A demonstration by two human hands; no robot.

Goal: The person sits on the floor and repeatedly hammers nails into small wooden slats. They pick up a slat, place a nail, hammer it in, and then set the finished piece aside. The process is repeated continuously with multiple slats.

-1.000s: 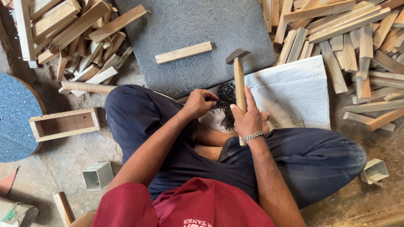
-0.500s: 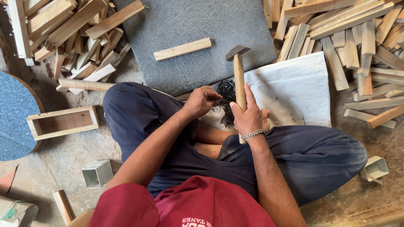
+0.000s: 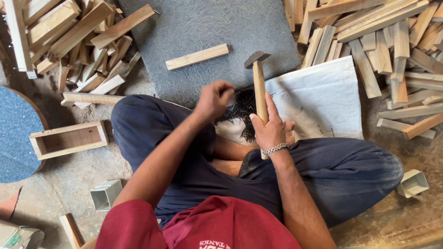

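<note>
Our left hand (image 3: 214,98) pinches nails off the dark nail pile (image 3: 242,113); our right hand (image 3: 272,131), just right of the pile, wraps the hammer (image 3: 259,83). Best take one, point down.

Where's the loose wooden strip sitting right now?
In the head view, the wooden strip lies alone on the grey mat, up and left of the hammer held in the right hand.

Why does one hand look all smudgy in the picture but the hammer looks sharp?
In the head view, the left hand is smeared by motion blur above the nails; the right hand and hammer look crisp; the light is soft and even, with no glare or hard shadows.
</note>
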